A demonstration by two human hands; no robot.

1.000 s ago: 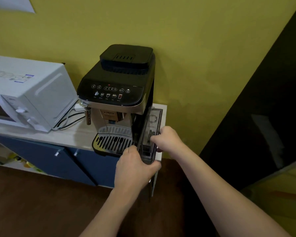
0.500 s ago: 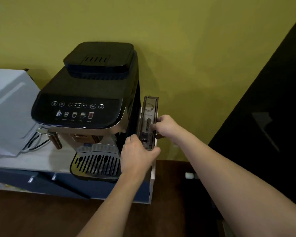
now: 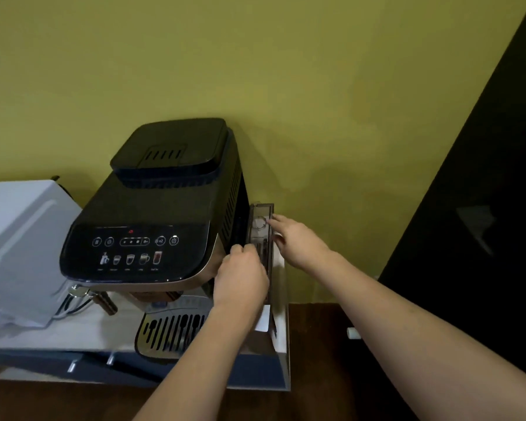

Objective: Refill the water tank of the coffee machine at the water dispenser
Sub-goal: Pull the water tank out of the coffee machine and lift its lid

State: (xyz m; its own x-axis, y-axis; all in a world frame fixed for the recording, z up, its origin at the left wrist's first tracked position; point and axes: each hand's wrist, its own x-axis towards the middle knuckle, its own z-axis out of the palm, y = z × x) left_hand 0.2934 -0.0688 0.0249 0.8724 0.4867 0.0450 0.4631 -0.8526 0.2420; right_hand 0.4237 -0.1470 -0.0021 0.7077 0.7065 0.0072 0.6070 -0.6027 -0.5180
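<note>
Leftmost, we note a white microwave (image 3: pixel 19 238) at the frame edge, standing on a pale counter (image 3: pixel 82 329) with cables (image 3: pixel 70 305) trailing out beside it. Next along sits the black coffee machine (image 3: pixel 164 214), its control panel (image 3: pixel 134 247) lit with drink icons and its slotted drip tray (image 3: pixel 170 329) at the counter's front edge.

Our left hand (image 3: pixel 240 281) comes up from below, knuckles toward the camera, fingers curled together around the near end of the water tank (image 3: pixel 261 235); the fingertips sit against the tank's left wall, between it and the machine's side. The tank is a narrow smoky-clear box seen from above, standing upright just right of the machine body, apparently still in its side slot, though the blur makes the seating hard to judge. We cannot tell whether it holds water.

Our right hand (image 3: pixel 298 241) reaches in from the right, fingers loosely spread, the index tip touching the tank's top rim at its far half, the others lying along the right wall. The thumb is hidden.

Beyond the fingers rises a yellow-green wall (image 3: pixel 255 71); far right, a dark panel (image 3: pixel 483 208).
</note>
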